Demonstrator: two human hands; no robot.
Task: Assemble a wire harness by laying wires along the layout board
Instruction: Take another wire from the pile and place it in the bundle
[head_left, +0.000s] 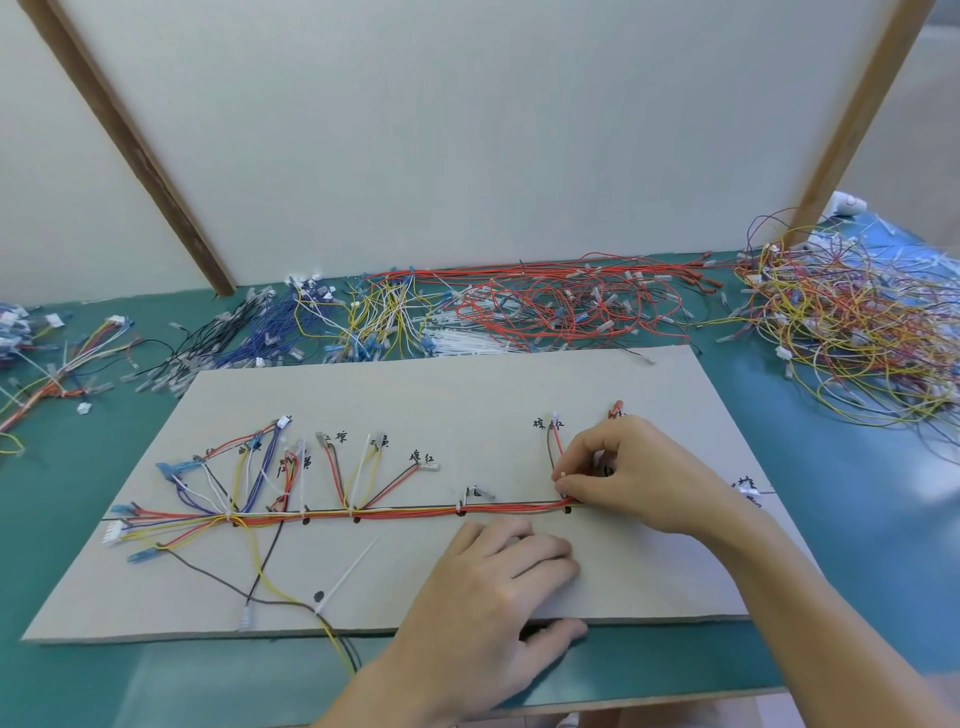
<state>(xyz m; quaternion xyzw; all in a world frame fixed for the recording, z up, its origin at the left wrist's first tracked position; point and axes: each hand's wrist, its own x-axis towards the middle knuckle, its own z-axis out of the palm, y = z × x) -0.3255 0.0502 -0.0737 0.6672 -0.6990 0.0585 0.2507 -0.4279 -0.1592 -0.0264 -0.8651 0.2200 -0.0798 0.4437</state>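
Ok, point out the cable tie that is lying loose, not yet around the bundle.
The white cable tie lying slantwise on the layout board, below the bundle.

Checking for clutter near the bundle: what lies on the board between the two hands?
In the head view, only bare board separates the left hand from the right hand, whose fingers pinch at the wire bundle.
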